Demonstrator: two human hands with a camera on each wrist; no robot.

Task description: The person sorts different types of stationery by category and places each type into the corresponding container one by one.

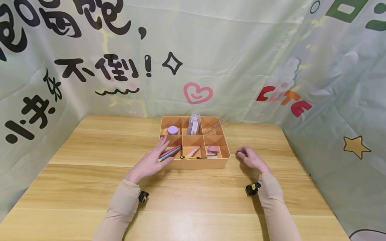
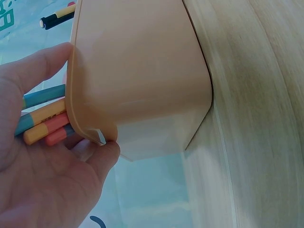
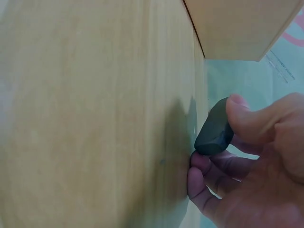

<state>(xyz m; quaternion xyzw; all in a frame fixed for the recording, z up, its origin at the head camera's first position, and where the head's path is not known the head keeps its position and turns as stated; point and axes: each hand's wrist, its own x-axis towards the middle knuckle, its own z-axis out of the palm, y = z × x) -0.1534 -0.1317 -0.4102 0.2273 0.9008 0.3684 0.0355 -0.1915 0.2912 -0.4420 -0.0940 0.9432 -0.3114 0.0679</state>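
Observation:
An orange organizer box [image 1: 199, 164] with several compartments stands on the table. My left hand [image 1: 152, 159] is spread over its front left corner, with thumb and fingertips touching the rim. Several colored pens [image 2: 45, 116] lean in the compartment beneath that palm. To the right of the box, my right hand [image 1: 251, 159] pinches a small dark rounded block [image 3: 214, 129] between thumb and fingers, just over the tabletop. What kind of thing the block is, I cannot tell.
A purple-lidded jar [image 1: 173, 130], a clear upright case [image 1: 194, 124] and thin clear strips [image 1: 215, 124] occupy the back compartments. Pink erasers [image 1: 213, 149] and a pink pen [image 1: 193, 151] lie in front ones. A printed cloth [image 1: 235, 60] hangs behind the table [image 1: 187, 204].

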